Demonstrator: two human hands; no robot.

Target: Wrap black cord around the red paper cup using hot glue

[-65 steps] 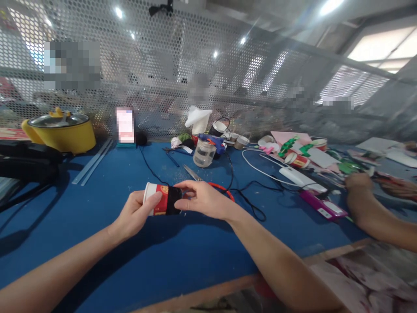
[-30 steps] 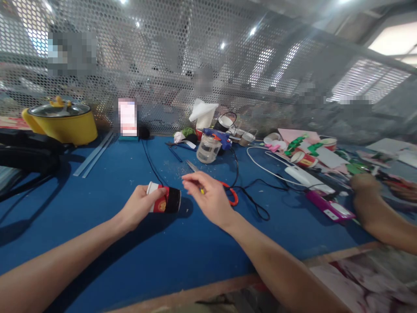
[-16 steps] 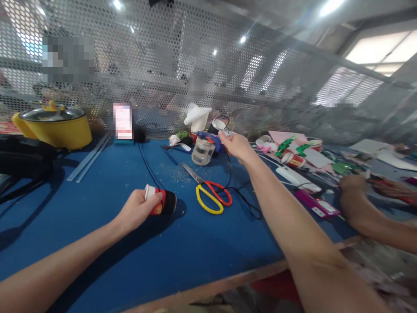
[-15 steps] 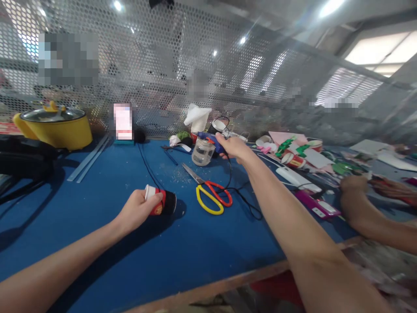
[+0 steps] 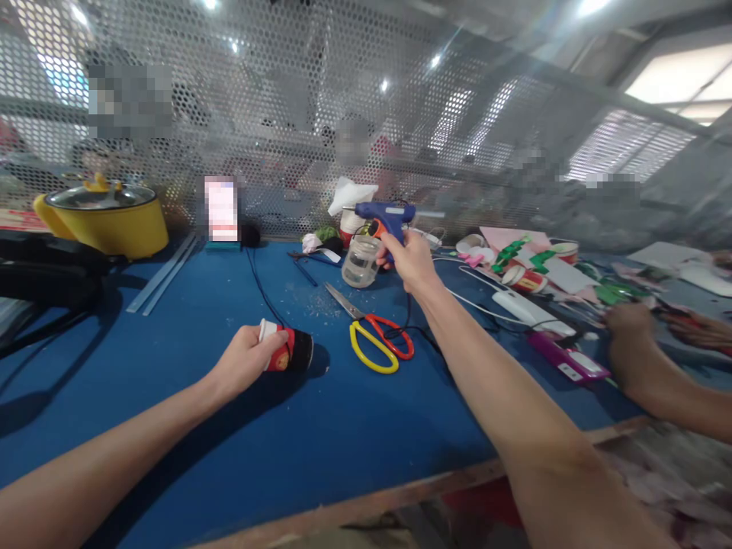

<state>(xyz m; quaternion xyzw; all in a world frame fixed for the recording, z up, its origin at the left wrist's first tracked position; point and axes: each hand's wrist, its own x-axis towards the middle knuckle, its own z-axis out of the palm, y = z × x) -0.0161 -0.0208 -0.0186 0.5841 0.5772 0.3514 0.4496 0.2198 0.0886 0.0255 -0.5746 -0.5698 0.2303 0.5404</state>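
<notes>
A paper cup (image 5: 281, 349), red and white with black cord wound round one end, lies sideways in my left hand (image 5: 243, 360). My fingers are wrapped round its white rim end. From the cup a black strand runs back to a dark ball of yarn (image 5: 250, 235). My right hand (image 5: 412, 259) grips a blue glue gun (image 5: 389, 217) with an orange trigger; its nozzle points left. Just below the gun stands a clear jar (image 5: 361, 263). Scissors (image 5: 374, 335) with one red and one yellow handle lie between my hands, blades toward the back.
A yellow electric pot (image 5: 108, 229) and clear glue sticks (image 5: 163, 274) are at the left. A lit phone (image 5: 222, 210) stands by the mesh panel (image 5: 274, 152). On the right are a white power strip (image 5: 531, 311), a purple box (image 5: 566, 358), craft scraps and another person's arm (image 5: 657, 381).
My right hand has lifted the glue gun up from the jar, so the whole gun now shows above it. My left hand keeps hold of the paper cup. The view has shifted slightly.
</notes>
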